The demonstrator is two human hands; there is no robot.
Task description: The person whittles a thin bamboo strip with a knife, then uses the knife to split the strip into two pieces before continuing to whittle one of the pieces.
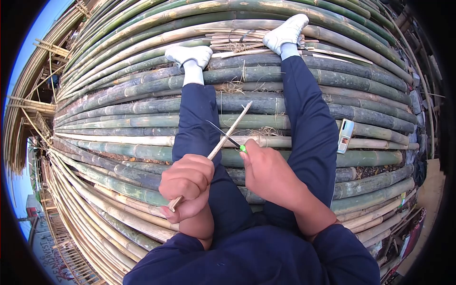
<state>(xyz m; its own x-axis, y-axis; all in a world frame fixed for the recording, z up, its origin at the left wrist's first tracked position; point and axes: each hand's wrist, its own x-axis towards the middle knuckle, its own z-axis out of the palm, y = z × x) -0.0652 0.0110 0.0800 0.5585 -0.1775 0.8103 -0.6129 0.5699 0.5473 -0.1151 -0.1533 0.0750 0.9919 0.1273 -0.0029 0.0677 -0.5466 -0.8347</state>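
My left hand (187,183) is closed around a split bamboo strip (230,131), which slants up and to the right. The strip's lower end pokes out below my fist, and its far tip looks frayed. In my right hand (269,171) is a knife (243,148) with a bright green handle, mostly hidden by my fingers. Its thin dark blade crosses the strip and appears to touch it. Both hands are above my lap, between my outstretched legs (311,114).
I sit on a wide bed of bamboo poles (137,151). Beyond my shoes lies a bundle of split strips (232,42), with curly shavings (232,87) nearer. A phone (345,135) rests right of my leg. Stacked poles and bamboo racks (35,107) stand at left.
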